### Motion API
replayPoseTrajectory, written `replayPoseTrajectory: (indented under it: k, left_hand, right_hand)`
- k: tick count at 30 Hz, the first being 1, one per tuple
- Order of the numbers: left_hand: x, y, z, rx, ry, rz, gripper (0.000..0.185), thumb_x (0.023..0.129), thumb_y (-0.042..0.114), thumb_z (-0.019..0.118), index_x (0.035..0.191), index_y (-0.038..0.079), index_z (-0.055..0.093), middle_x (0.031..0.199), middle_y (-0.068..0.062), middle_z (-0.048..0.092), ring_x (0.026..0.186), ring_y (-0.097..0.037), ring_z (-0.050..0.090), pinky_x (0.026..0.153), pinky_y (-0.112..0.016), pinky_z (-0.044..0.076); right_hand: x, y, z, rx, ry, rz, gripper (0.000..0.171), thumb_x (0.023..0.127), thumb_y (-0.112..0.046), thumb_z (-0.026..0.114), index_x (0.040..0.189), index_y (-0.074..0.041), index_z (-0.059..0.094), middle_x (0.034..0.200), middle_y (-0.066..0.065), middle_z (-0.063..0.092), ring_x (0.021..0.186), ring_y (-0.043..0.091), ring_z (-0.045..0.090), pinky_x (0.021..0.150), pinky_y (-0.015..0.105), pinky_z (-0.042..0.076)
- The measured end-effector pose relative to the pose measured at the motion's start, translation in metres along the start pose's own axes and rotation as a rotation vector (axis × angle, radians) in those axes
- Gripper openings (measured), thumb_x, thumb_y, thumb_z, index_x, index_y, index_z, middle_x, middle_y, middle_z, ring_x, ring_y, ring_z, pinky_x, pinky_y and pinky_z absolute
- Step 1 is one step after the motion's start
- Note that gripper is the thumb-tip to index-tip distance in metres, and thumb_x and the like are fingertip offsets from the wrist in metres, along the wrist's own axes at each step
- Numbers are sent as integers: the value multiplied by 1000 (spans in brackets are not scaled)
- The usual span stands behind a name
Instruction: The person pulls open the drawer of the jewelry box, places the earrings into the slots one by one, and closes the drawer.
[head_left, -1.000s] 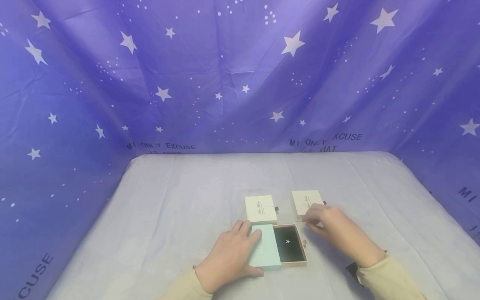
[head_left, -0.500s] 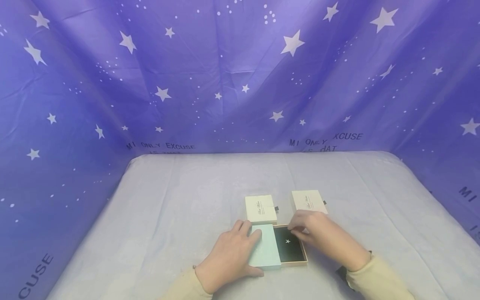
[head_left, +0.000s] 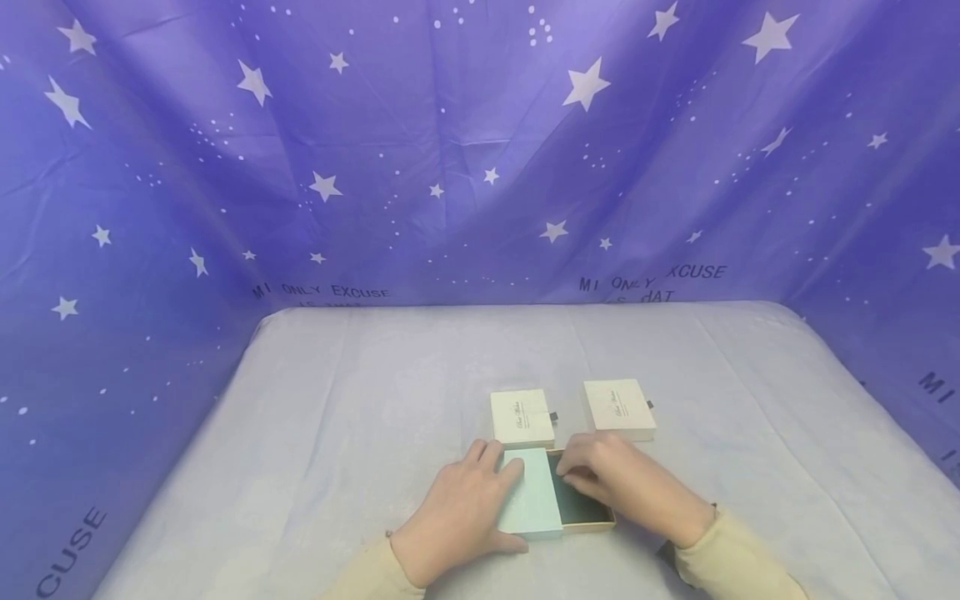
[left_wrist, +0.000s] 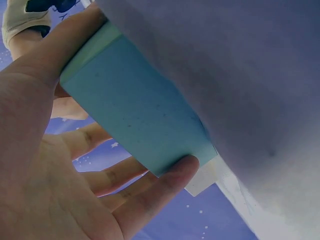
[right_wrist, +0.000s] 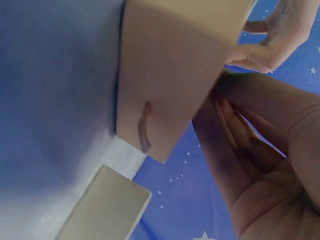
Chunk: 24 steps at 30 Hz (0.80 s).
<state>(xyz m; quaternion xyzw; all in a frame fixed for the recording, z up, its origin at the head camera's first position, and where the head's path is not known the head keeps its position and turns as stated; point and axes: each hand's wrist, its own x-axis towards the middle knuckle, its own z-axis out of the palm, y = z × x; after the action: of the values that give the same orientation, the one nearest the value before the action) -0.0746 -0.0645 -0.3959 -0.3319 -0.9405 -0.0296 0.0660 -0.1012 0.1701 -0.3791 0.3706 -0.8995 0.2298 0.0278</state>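
My left hand [head_left: 457, 504] grips a mint-green sliding gift box [head_left: 532, 500], thumb on its near side and fingers at the far side. The drawer [head_left: 592, 527] is partly pulled out to the right and looks dark inside; its tan front carries a small ribbon tab [right_wrist: 144, 130]. Reaching into the drawer from the right is my right hand [head_left: 626, 479], fingertips close together near the sleeve's edge. Whether those fingers pinch anything is hidden. In the left wrist view, the thumb and fingers spread around the mint box [left_wrist: 135, 105].
Two cream boxes with dark tabs and printed script lie farther back: one cream box [head_left: 522, 417] just behind the mint box, another cream box [head_left: 620, 408] to its right. All rest on a pale cloth-covered table [head_left: 375, 375]. A purple star-patterned curtain [head_left: 450, 150] hangs around.
My right hand has moved left from beside the right cream box to inside the drawer. The small white star seen earlier in the drawer is out of sight. My left hand stays put.
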Motion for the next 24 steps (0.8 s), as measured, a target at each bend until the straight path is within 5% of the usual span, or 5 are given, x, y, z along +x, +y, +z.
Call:
replayPoseTrajectory:
  k: [24]
  left_hand:
    - [0, 0, 0, -5, 2, -5, 73, 61, 68, 81, 108, 18, 57, 103, 0, 52, 91, -12, 47, 53, -19, 41]
  right_hand:
    - [1, 9, 11, 46, -13, 39, 16, 79, -2, 77, 82, -18, 73, 80, -11, 68, 75, 1, 61, 70, 22, 55]
